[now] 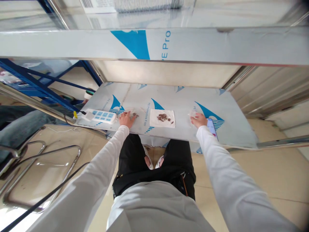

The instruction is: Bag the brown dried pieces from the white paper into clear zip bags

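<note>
My left hand [126, 119] rests on the metal table with its fingers apart, beside a clear plastic bag holding small dark parts [134, 114]. Between my hands lies a white cloth or paper sheet [154, 120], with a heap of small brown pieces [164, 117] on it; their kind is too small to make out. At the right, my right hand [199, 120] has its fingers closed at a small clear plastic bag [192, 114]. A phone [212, 128] with a lit screen lies next to my right wrist, partly covered by the sleeve.
A white power strip [102, 116] with a plug and cable lies left of my left hand. Above the table, a film-covered shelf [205, 45] crosses the view. A blue frame [43, 85], a metal chair [45, 158] and another person's leg [14, 129] are at the left.
</note>
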